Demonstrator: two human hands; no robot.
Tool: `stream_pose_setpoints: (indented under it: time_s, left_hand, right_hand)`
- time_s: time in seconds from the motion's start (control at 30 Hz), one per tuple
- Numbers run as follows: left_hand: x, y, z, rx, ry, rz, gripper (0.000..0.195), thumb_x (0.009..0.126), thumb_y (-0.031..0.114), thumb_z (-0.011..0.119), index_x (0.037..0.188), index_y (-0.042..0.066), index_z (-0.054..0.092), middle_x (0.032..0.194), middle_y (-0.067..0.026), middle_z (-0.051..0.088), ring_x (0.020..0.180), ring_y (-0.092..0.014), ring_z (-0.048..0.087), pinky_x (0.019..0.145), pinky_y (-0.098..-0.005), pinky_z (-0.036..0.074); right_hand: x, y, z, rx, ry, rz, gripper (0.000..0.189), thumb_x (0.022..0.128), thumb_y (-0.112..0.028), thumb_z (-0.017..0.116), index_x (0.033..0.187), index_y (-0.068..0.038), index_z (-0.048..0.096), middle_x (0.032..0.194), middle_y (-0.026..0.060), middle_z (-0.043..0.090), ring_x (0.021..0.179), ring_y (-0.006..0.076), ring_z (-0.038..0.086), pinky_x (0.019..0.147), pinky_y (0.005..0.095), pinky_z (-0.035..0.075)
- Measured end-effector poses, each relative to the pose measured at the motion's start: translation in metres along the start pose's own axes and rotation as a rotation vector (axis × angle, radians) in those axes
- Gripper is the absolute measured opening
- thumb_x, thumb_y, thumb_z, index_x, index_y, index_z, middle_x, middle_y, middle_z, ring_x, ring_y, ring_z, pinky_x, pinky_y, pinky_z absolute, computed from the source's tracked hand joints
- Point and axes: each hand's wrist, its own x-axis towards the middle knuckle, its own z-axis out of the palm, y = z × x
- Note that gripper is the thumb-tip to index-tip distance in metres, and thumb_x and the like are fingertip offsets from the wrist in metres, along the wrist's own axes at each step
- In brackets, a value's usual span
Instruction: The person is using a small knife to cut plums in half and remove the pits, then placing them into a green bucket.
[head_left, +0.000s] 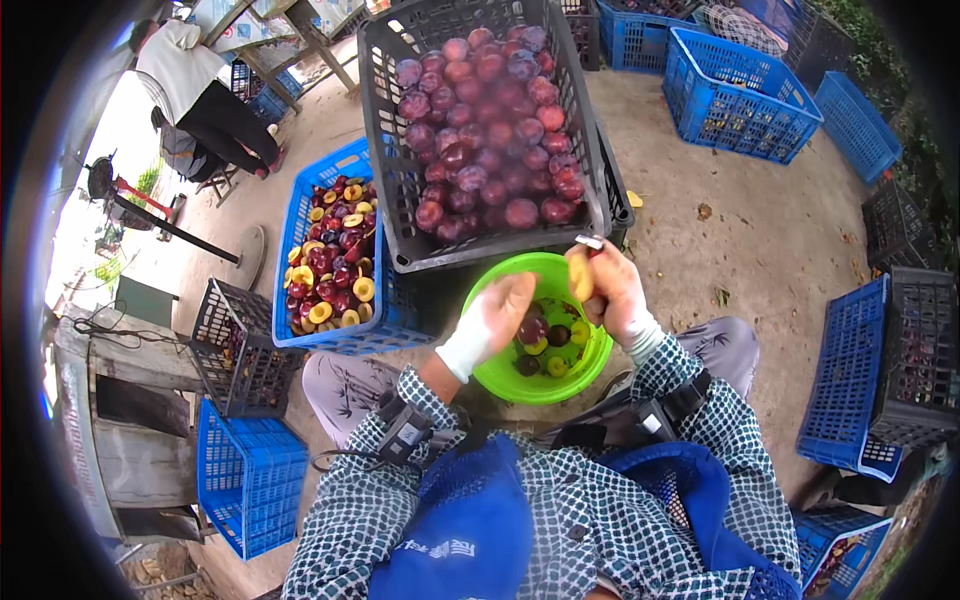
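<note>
A bright green plastic basin (592, 367) stands between my knees, with several cut plum pieces (557, 335) in it. My right hand (613, 289), over the basin's right rim, grips a plum half (580, 277) with yellow flesh showing; a small metal-edged tool (589, 242), perhaps a knife, juts from its fingers. Above the left rim is my left hand (499, 315), fingers curled together; whether anything lies inside them is hidden. Beyond the basin, a black plastic crate (495, 255) holds many whole red-purple plums (472, 135). To its left, a blue crate (281, 300) contains halved plums (330, 262).
A person in a white top (180, 67) bends at the upper left, near a wooden frame (300, 37). Blue crates (739, 120) stand at the upper right and a black crate (919, 360) at the far right. Another blue crate (262, 480) lies at the lower left.
</note>
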Motion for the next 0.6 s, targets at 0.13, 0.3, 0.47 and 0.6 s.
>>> stream_pose_setpoints:
  time_s: [0.13, 0.3, 0.47, 0.6]
  left_hand:
    - [-0.005, 0.016, 0.006, -0.743, -0.273, -0.369, 0.060, 0.102, 0.055, 0.049, 0.134, 0.005, 0.055, 0.096, -0.0044, 0.067, 0.081, -0.016, 0.066, 0.061, -0.0246, 0.050]
    - [-0.008, 0.063, -0.110, 0.972, 0.645, 0.539, 0.029, 0.095, 0.031, 0.063, 0.107, 0.005, 0.070, 0.089, -0.0128, 0.070, 0.075, -0.023, 0.067, 0.066, -0.0350, 0.054]
    - [0.051, 0.072, -0.106, 1.179, 0.665, 0.515, 0.047, 0.092, 0.045, 0.067, 0.113, 0.002, 0.070, 0.100, -0.0176, 0.073, 0.094, -0.034, 0.070, 0.082, -0.0413, 0.054]
    - [0.130, 0.020, -0.066, 1.140, 0.308, 0.080, 0.066, 0.092, 0.059, 0.056, 0.122, 0.002, 0.065, 0.110, -0.0240, 0.071, 0.109, -0.038, 0.067, 0.094, -0.0442, 0.051]
  right_hand:
    - [-0.001, -0.001, 0.015, -0.722, 0.081, -0.269, 0.034, 0.090, -0.023, 0.073, 0.116, -0.003, 0.063, 0.091, 0.0029, 0.066, 0.082, 0.0090, 0.061, 0.075, 0.0272, 0.051]
    - [0.000, -0.016, -0.008, -0.133, 0.211, -0.156, 0.023, 0.099, -0.014, 0.064, 0.118, -0.001, 0.059, 0.091, -0.0027, 0.061, 0.076, 0.0044, 0.054, 0.068, 0.0211, 0.047]
    - [0.005, -0.017, -0.006, 0.023, 0.219, -0.250, 0.023, 0.102, -0.015, 0.059, 0.121, -0.003, 0.056, 0.094, -0.0041, 0.059, 0.079, 0.0031, 0.052, 0.068, 0.0197, 0.045]
    - [0.010, -0.020, 0.000, 0.037, 0.232, -0.210, 0.022, 0.103, -0.015, 0.055, 0.122, -0.005, 0.056, 0.093, -0.0043, 0.057, 0.080, 0.0037, 0.051, 0.069, 0.0205, 0.045]
